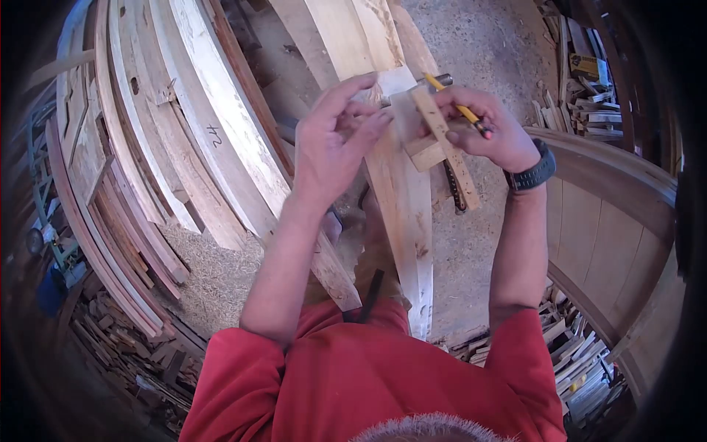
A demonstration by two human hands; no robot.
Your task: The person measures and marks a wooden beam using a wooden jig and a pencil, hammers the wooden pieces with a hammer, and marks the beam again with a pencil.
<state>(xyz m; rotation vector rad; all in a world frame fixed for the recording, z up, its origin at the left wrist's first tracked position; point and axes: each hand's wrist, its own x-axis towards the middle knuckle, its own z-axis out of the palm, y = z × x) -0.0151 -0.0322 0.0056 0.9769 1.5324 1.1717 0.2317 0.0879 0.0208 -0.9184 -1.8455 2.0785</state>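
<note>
My right hand [495, 127] is closed around a small wooden piece [428, 110], made of a narrow strip with a block against it. A yellow pencil [464, 112] with a dark end is held in the same fingers, slanting across them. My left hand [341, 136] is raised to the left of the wooden piece, with its fingers curled but apart and nothing between them. Below both hands runs a long pale board [398, 199]. Part of the wooden piece is hidden behind my right fingers.
Several long planks [199, 110] lie side by side on the left, one marked in dark writing. Wood offcuts [132, 346] are piled at lower left, with more at the right. A curved panelled wooden piece [600, 243] stands at right. Shavings [213, 280] cover the floor.
</note>
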